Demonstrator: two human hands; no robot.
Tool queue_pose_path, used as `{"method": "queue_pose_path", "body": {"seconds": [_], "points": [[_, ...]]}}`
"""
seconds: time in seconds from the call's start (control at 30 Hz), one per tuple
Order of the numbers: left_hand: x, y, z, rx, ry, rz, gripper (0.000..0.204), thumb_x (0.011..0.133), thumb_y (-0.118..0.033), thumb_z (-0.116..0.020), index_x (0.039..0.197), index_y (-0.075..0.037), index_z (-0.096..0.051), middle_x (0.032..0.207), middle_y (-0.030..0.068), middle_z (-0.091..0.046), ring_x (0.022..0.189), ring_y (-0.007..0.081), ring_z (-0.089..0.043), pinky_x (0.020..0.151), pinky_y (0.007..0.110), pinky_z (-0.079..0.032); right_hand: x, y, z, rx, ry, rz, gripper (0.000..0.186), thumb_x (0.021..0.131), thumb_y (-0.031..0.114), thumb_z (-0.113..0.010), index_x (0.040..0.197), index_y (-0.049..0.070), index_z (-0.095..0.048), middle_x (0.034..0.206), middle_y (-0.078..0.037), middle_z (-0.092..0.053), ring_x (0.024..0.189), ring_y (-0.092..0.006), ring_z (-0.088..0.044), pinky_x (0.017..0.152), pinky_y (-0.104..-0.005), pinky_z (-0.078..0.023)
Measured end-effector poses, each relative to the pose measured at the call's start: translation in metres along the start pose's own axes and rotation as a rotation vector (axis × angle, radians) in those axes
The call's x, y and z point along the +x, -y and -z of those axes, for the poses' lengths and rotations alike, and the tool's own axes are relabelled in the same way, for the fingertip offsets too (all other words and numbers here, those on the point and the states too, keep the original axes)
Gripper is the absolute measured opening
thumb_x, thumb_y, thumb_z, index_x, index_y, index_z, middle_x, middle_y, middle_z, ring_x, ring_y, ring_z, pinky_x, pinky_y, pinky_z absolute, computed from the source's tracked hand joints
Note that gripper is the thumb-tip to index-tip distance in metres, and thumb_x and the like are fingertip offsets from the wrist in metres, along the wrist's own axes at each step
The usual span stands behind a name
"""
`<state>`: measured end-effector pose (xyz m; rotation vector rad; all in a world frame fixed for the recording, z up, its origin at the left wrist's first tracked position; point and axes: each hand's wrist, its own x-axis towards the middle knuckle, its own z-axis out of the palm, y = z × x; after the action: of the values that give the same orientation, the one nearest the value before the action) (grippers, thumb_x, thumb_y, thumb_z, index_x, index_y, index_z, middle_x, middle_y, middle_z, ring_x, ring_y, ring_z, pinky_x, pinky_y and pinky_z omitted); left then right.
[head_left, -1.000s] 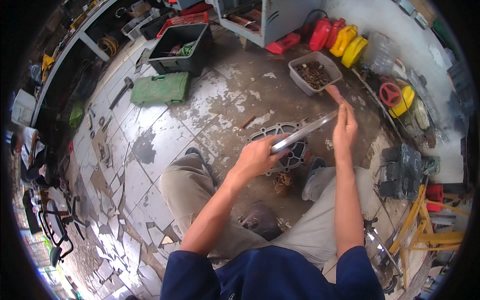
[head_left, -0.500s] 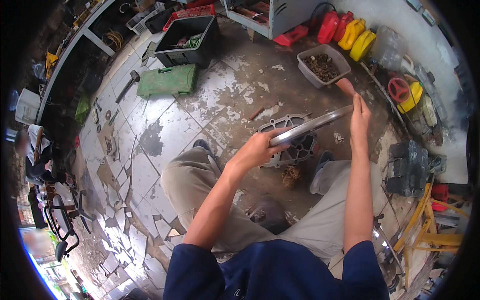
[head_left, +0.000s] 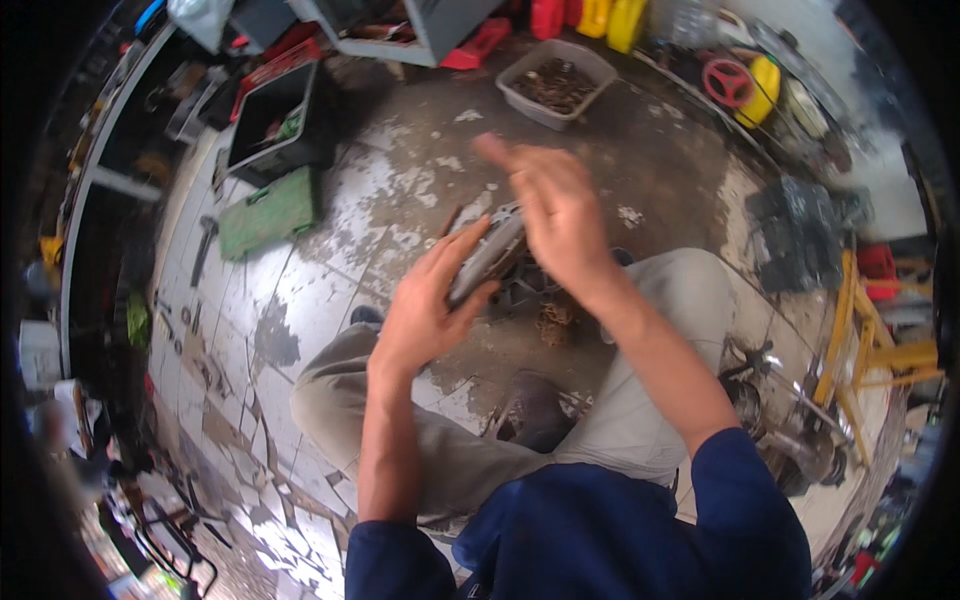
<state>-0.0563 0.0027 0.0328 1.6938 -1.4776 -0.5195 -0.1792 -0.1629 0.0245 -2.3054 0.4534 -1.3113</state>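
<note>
My left hand grips the near left side of a round grey metal plate, thumb on one face and fingers on the other. The plate is tilted, almost edge-on, in front of my knees. My right hand, slightly blurred, is closed at the plate's far end around a small reddish-brown flat piece, perhaps sandpaper, whose tip sticks out past the fingers. Below, partly hidden by hands and plate, a cast metal cover with ribs and openings lies on the floor. Beside it sits a tan tangled clump.
A tub of small brown parts stands ahead. To the left are a green case, a black crate and a hammer. At right are a dark toolbox and a yellow frame. Broken tiles cover the left floor.
The plate has swung from a flatter slant to a steeper one and moved left. My right hand has come left and nearer to my left hand. The view has shifted too.
</note>
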Motion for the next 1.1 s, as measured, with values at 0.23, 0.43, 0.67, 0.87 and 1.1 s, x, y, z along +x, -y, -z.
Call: {"method": "queue_pose_path", "body": {"seconds": [0.23,0.43,0.67,0.87,1.1], "points": [[0.005,0.0,0.001,-0.034,-0.036,0.123,0.05,0.088,-0.009,-0.074,0.136,-0.005,-0.06,0.115,0.0217,-0.07,0.104,0.0345,-0.07,0.091,0.038,-0.052,-0.001,-0.011,-0.003,0.089,0.037,-0.032,0.025,0.101,0.018,-0.057,0.113,0.002,-0.071,0.111,-0.015,-0.071,0.109,-0.0329,-0.065,0.1,-0.0471,-0.045],[0.017,-0.005,-0.006,-0.011,-0.126,0.153,0.047,0.09,-0.009,-0.073,0.135,-0.004,-0.061,0.108,0.0204,-0.072,0.098,0.0282,-0.072,0.085,0.036,-0.053,-0.002,-0.046,0.011,0.123,-0.007,-0.297,0.026,0.103,0.018,-0.055,0.112,-0.003,-0.069,0.109,-0.019,-0.071,0.106,-0.0379,-0.064,0.092,-0.0432,-0.05],[0.01,0.004,-0.003,-0.041,-0.16,0.22,0.038,0.092,-0.008,-0.071,0.128,0.0,-0.062,0.101,0.019,-0.073,0.091,0.0231,-0.071,0.081,0.033,-0.053,-0.005,-0.037,0.013,0.114,0.044,-0.284,0.029,0.105,0.019,-0.053,0.119,-0.002,-0.067,0.121,-0.016,-0.069,0.116,-0.0336,-0.063,0.098,-0.0395,-0.048],[0.01,0.01,-0.005,-0.01,-0.166,0.215,0.036,0.092,-0.01,-0.072,0.124,0.003,-0.064,0.096,0.0179,-0.072,0.086,0.0212,-0.069,0.08,0.033,-0.053,-0.001,-0.042,0.009,0.112,0.026,-0.16,0.027,0.103,0.016,-0.057,0.123,0.0,-0.067,0.124,-0.017,-0.069,0.119,-0.0347,-0.062,0.1,-0.0409,-0.049],[0.01,0.011,-0.011,-0.023,-0.162,0.213,0.037,0.092,-0.01,-0.071,0.125,0.004,-0.063,0.095,0.0171,-0.072,0.084,0.0186,-0.067,0.079,0.033,-0.053,-0.006,-0.025,0.016,0.01,0.058,0.005,0.027,0.099,0.014,-0.061,0.118,-0.004,-0.069,0.12,-0.021,-0.069,0.119,-0.0367,-0.063,0.101,-0.0419,-0.05]]}}
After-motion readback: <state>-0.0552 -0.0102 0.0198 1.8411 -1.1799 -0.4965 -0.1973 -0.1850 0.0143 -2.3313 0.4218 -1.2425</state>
